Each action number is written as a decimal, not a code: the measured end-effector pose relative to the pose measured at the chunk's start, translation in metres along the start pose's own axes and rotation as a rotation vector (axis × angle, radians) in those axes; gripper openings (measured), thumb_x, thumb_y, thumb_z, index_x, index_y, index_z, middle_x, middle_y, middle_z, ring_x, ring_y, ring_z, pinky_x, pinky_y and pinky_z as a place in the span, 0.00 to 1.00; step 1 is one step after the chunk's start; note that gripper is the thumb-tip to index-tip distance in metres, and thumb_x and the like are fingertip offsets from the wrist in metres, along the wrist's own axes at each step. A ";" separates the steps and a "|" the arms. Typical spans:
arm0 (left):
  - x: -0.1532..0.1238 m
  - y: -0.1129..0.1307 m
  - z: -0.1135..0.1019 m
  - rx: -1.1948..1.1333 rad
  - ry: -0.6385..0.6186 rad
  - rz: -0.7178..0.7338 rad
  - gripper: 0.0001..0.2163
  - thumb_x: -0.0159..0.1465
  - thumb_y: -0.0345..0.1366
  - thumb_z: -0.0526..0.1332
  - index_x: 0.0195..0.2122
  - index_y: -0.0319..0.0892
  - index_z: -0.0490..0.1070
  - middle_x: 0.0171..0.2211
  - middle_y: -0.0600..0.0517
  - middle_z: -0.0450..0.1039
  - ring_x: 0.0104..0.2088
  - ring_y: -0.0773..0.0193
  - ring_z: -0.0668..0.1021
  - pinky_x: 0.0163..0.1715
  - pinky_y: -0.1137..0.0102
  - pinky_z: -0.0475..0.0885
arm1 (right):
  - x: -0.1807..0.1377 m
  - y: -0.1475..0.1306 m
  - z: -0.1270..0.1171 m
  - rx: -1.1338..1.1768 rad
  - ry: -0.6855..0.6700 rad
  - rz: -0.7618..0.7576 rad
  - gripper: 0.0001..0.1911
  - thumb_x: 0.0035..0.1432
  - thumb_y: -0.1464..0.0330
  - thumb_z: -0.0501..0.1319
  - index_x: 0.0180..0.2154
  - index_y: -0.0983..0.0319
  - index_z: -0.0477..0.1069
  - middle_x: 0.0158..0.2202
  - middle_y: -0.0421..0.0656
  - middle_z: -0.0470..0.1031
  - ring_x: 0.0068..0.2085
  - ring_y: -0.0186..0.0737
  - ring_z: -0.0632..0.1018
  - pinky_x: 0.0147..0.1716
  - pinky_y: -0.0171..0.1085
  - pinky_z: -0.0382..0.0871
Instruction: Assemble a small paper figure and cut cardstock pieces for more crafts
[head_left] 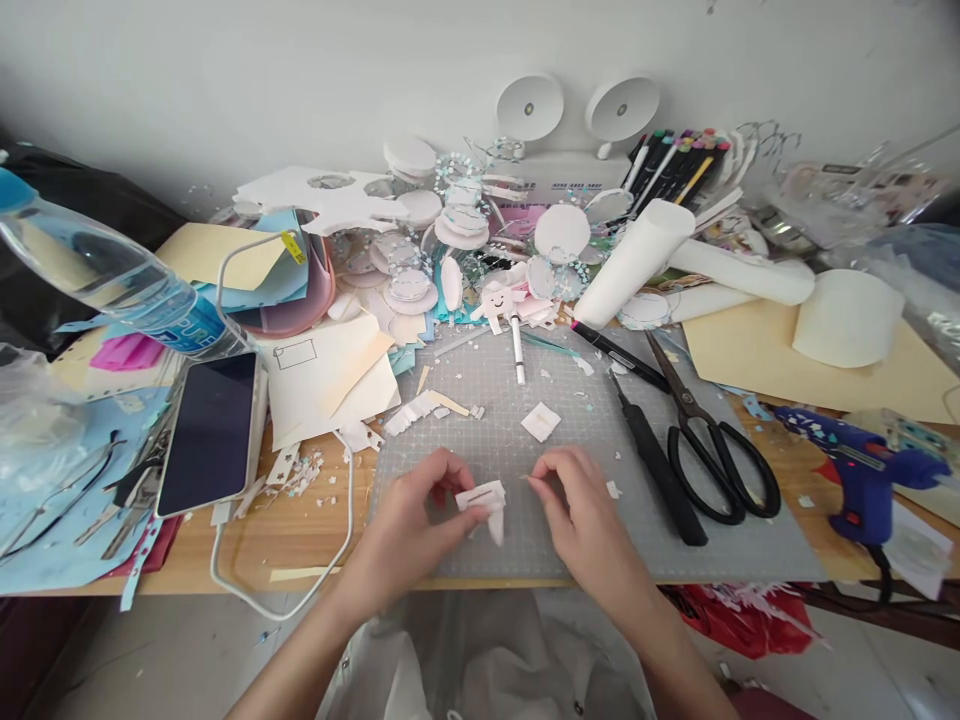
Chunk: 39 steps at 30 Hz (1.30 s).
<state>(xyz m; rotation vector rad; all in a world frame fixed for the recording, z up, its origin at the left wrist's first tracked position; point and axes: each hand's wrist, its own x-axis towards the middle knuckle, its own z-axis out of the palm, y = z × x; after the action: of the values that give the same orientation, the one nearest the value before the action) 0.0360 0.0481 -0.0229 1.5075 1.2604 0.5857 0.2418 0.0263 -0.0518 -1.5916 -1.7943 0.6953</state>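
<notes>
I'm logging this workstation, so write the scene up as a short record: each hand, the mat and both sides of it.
Left hand: pinches a white paper piece
Right hand: pinches a sliver, too small to identify
On the gray cutting mat: black-handled scissors, white square
Left of mat: smartphone, water bottle
Right of mat: blue glue gun

Head-worn view, forward-down over desk [300, 525]
</notes>
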 end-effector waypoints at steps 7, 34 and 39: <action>-0.004 0.017 -0.011 -0.392 -0.085 -0.018 0.09 0.61 0.37 0.65 0.39 0.40 0.69 0.33 0.53 0.68 0.31 0.69 0.68 0.32 0.73 0.64 | -0.003 -0.027 -0.027 0.741 -0.206 0.174 0.07 0.68 0.64 0.54 0.35 0.56 0.63 0.34 0.37 0.66 0.35 0.32 0.71 0.37 0.32 0.66; -0.007 0.017 -0.010 -0.346 -0.055 0.180 0.15 0.62 0.33 0.66 0.50 0.45 0.73 0.45 0.48 0.74 0.45 0.61 0.74 0.45 0.69 0.70 | -0.007 -0.045 0.002 0.991 -0.067 0.397 0.08 0.60 0.62 0.64 0.36 0.58 0.68 0.31 0.38 0.68 0.29 0.31 0.70 0.28 0.31 0.67; -0.018 0.016 -0.042 -0.341 0.406 0.292 0.03 0.65 0.36 0.63 0.37 0.47 0.77 0.38 0.52 0.76 0.44 0.61 0.75 0.44 0.68 0.71 | -0.011 -0.033 0.000 0.945 0.033 0.380 0.07 0.61 0.63 0.63 0.38 0.57 0.68 0.33 0.39 0.70 0.29 0.33 0.71 0.28 0.32 0.69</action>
<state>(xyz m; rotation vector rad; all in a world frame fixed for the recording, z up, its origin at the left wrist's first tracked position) 0.0011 0.0501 0.0102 1.3278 1.1663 1.2839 0.2210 0.0110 -0.0286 -1.2330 -0.8678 1.4115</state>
